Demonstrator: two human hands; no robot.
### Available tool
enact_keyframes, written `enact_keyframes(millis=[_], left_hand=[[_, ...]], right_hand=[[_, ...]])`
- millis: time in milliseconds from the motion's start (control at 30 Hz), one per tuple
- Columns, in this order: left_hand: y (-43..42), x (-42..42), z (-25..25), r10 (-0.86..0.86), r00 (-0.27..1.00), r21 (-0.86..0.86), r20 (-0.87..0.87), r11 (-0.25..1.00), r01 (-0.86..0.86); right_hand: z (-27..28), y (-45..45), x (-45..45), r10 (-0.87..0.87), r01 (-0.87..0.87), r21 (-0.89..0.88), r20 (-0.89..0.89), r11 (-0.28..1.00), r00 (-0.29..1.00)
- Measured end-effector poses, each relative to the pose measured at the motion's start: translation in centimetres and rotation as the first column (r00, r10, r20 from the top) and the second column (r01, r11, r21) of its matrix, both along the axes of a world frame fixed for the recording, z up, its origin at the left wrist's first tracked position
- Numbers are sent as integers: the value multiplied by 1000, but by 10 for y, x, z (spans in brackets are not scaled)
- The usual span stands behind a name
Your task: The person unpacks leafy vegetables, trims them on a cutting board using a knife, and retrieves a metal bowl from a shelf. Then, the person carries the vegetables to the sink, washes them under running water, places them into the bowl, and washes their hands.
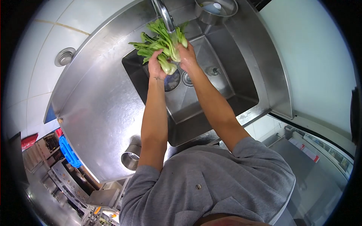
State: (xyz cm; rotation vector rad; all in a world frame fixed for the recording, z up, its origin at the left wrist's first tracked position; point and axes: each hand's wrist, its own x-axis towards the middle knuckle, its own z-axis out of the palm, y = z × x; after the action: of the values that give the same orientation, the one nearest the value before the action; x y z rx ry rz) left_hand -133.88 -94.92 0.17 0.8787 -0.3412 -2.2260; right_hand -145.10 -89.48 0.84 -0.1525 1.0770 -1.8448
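Note:
Several green leafy vegetables with pale stalk ends are held beneath the metal faucet, over the steel sink. My left hand is closed around the stalks on the left side of the bunch, with the pale base of one pointing down past it. On the right side, my right hand is closed around more stalks, close below the spout. Water seems to run over the stalks between the hands. Below my left hand, a round object lies partly hidden in the sink.
A steel pot with things inside stands behind the sink. A metal cup is on the left counter near its front edge. Inside the sink are a drain and a small fitting. A blue object hangs beyond the counter.

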Motion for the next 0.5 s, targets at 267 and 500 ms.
enact_keyframes(millis=[267, 500], left_hand=[[2, 13, 6, -161, 984, -68, -81, 985, 156], [10, -29, 35, 76, 961, -193, 265, 981, -24]], right_hand=[[0, 10, -9, 45, -66, 118, 171, 991, 984], [8, 16, -2, -20, 13, 79, 96, 997, 995]])
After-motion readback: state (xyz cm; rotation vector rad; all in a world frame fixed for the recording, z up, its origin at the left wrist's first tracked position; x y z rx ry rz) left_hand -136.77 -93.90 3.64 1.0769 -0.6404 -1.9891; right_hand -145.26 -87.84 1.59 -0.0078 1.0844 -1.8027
